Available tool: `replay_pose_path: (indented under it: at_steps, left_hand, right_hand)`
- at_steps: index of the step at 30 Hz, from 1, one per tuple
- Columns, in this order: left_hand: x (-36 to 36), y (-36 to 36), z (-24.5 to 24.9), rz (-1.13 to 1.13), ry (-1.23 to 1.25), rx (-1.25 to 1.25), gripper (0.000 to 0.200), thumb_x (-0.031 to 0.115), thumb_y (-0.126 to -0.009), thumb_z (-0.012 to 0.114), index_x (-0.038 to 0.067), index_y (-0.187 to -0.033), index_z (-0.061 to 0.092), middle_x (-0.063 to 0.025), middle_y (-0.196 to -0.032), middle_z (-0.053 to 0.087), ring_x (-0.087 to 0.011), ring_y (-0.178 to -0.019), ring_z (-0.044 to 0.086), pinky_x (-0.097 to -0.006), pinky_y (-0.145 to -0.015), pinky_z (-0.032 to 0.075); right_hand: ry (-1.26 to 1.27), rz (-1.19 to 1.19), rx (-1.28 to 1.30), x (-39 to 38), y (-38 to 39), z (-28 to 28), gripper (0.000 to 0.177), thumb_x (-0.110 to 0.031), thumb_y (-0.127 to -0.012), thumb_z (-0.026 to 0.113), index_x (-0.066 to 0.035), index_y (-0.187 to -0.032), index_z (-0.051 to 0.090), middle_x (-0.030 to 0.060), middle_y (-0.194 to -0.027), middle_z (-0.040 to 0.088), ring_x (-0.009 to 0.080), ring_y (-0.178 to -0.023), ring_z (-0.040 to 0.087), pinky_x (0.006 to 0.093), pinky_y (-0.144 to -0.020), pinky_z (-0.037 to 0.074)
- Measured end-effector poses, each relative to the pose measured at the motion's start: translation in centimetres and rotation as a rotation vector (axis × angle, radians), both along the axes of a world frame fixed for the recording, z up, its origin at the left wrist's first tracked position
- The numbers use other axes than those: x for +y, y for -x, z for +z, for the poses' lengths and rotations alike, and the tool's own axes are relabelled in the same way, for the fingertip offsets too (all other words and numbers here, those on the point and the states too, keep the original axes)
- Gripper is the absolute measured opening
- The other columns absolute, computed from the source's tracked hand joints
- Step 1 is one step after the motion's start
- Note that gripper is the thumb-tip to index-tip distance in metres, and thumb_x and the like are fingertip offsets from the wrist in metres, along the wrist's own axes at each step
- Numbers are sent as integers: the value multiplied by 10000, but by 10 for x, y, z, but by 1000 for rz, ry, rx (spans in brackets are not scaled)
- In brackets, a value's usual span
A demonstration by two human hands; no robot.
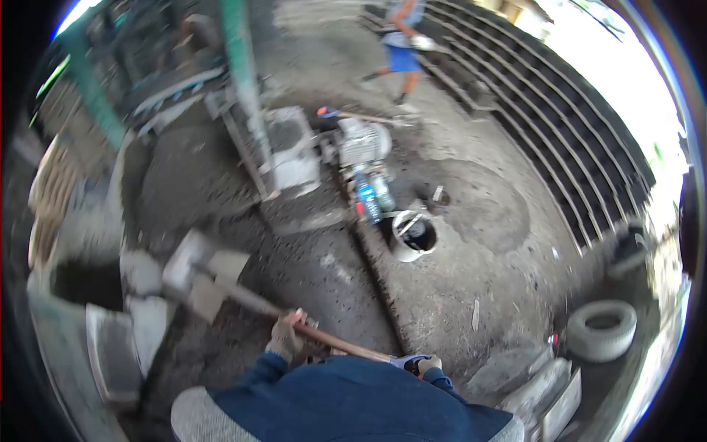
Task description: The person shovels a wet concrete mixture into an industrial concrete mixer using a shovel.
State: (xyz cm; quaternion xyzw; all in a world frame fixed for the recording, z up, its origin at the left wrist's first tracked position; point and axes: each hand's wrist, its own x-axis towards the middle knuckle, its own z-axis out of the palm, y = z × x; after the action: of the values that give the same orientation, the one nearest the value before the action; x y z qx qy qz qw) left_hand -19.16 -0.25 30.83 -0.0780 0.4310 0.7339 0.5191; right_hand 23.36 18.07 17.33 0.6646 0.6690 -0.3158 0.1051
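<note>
A shovel (340, 342) with a long wooden shaft slants across the front of the head view. Its pale blade end lies to the left, over dark ground, and looks smeared by motion. Wrapped around the middle of the shaft is my left hand (284, 337), in a greyish glove. My right hand (428, 364) is closed at the purple-blue grip at the shaft's other end, partly hidden by my blue sleeve. Light flat pieces (208, 296) show near the blade, though blur hides what they are.
A bucket (413, 237), bottles (367, 197) and a motor (365, 142) stand ahead, near another shovel (372, 118). A tyre (602, 331) lies at right. A green post (247, 74) rises at left. Dark stacked racks (545, 110) line the right, where a person (402, 59) walks.
</note>
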Motion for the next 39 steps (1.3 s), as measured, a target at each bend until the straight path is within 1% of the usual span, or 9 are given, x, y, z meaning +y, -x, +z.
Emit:
replay_pose_path:
  at_steps: [2,4,6,8,11,18,30,35,39]
  left_hand:
    - [17,15,-11,1,-34,-30,277,265,-891,616,84,-738,473,-47,-757,497,-202,-729,528,-401,-783,487]
    - [36,29,9,-26,-76,80,282,272,-890,621,60,-754,496,-60,-776,514,-206,-726,543,-392,-782,487]
    - [53,50,2,15,-64,307,270,264,-888,632,52,-767,516,-59,-773,519,-207,-723,557,-389,-777,491]
    - [69,81,40,-19,-119,360,251,248,-879,651,52,-778,532,-55,-770,524,-209,-726,569,-390,-768,496]
    - [97,147,24,145,-106,91,257,257,-890,662,77,-758,535,-48,-720,532,-225,-668,565,-416,-730,502]
    - [93,187,42,2,-204,293,228,280,-863,676,69,-819,604,-65,-772,618,-214,-704,608,-379,-710,508]
    - [53,213,72,-247,-107,322,356,389,-812,750,86,-987,682,10,-900,658,-72,-802,593,-241,-721,467]
    - [62,194,134,-3,-357,-422,269,344,-862,662,122,-786,532,-53,-737,546,-261,-753,569,-530,-838,456]
    - [64,193,123,-65,-318,-390,259,266,-850,686,135,-746,488,-48,-712,505,-253,-702,563,-519,-852,460]
  right_hand:
    - [87,452,3,20,-44,-79,265,-178,-840,556,-12,-1004,681,196,-941,704,319,-914,685,386,-806,532]
    - [94,836,-196,17,28,37,240,-170,-837,530,-20,-934,690,159,-859,701,304,-830,682,393,-735,533]
    - [248,557,-57,25,32,16,192,-159,-831,560,-28,-908,676,148,-812,675,294,-769,660,404,-688,525]
    - [475,-361,377,24,55,16,146,-148,-824,590,-36,-882,663,137,-765,650,284,-707,638,415,-640,517]
    - [459,-740,647,23,74,46,89,-132,-813,635,-48,-842,642,121,-695,611,269,-614,606,431,-569,505]
    - [383,-779,925,-4,113,190,235,-283,-744,702,-86,-838,614,69,-659,577,219,-529,541,332,-485,464]
    - [279,-885,997,-55,112,229,243,-289,-786,659,-64,-877,648,93,-763,666,238,-615,634,347,-554,538]
    - [179,-856,1002,-55,58,186,251,-232,-814,646,-17,-942,650,121,-865,696,271,-737,688,402,-684,596]
    - [140,-819,1014,-57,38,194,257,-241,-851,632,-9,-962,621,128,-883,679,264,-748,678,410,-698,595]
